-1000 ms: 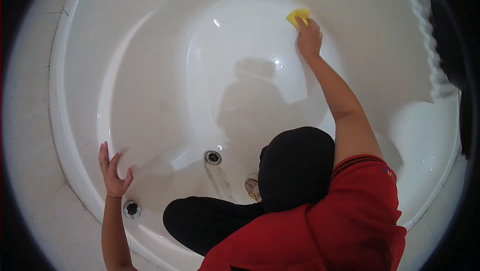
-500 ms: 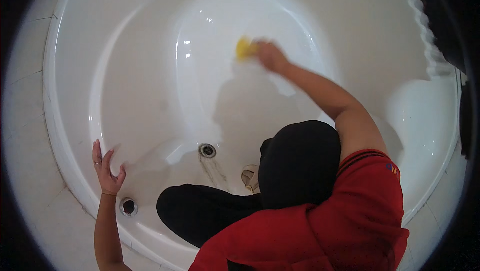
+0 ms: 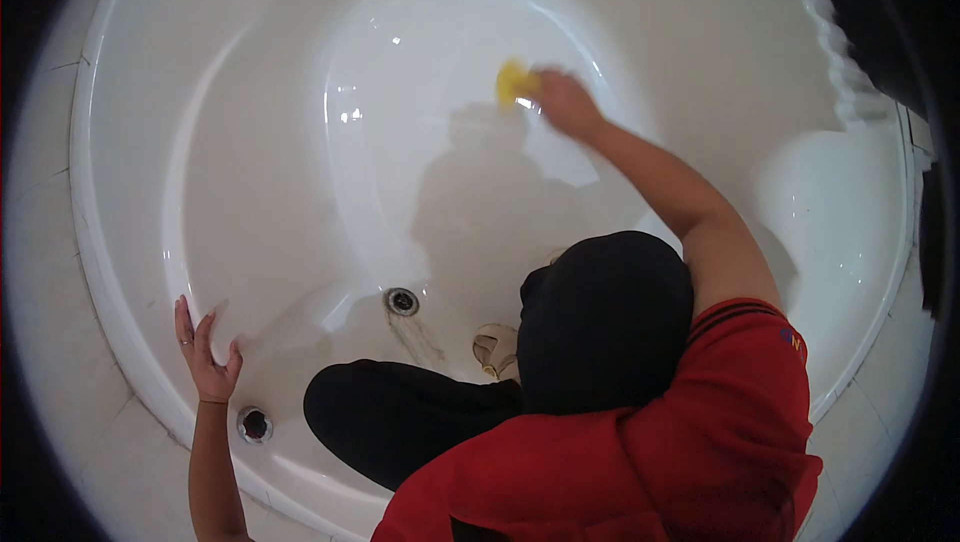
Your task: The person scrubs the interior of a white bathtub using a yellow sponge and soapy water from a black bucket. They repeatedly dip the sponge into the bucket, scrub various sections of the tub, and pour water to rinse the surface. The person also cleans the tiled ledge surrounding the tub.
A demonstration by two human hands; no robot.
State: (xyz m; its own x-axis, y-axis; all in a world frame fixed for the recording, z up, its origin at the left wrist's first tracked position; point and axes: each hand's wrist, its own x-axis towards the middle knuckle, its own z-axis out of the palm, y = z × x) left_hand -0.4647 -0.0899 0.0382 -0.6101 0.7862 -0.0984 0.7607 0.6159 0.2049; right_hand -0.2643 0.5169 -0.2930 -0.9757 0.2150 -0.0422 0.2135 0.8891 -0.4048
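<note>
My right hand [image 3: 570,102] reaches far over the white bathtub [image 3: 270,152], its fingers closed round a yellow sponge [image 3: 512,84]. The sponge is at the shiny basin floor; it and the fingers are smeared by motion, so its exact shape is unclear. On the left, my left hand [image 3: 208,362] rests against the tub's side near the rim with its fingers spread, holding nothing. Just below that hand is a round metal-ringed opening [image 3: 254,425] with a dark inside.
A metal drain [image 3: 402,302] lies in the tub floor, with a dirty streak [image 3: 420,342] running from it. My black-clad knees [image 3: 605,327] take up the lower middle, beside a sandal [image 3: 494,350]. A wavy white edge [image 3: 830,37] stands at the upper right. Pale tiles [image 3: 60,282] surround the tub.
My right hand has swept the sponge to the right and a little farther away across the basin. My left hand keeps its place on the tub's side. The whole view has shifted slightly.
</note>
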